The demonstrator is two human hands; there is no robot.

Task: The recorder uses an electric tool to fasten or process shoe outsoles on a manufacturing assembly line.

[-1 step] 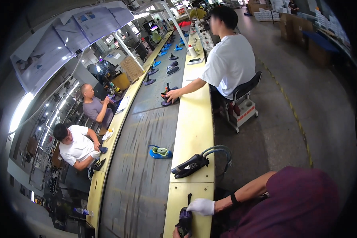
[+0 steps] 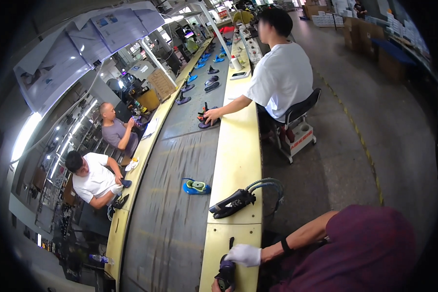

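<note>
In the head view, the dark shoe (image 2: 226,273) is over the yellow table (image 2: 238,165), near its lower end. It looks light, softer above than at the sole, so best held there. The gloved right hand (image 2: 244,255) curls against its top; whether the left hand (image 2: 216,285) grips cannot be told. Room opens toward the grey belt (image 2: 165,219); a black device (image 2: 233,203) stands beyond.

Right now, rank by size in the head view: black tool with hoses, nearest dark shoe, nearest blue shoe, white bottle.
Black tool
Nearest dark shoe (visible part only)
Nearest blue shoe
White bottle
</note>
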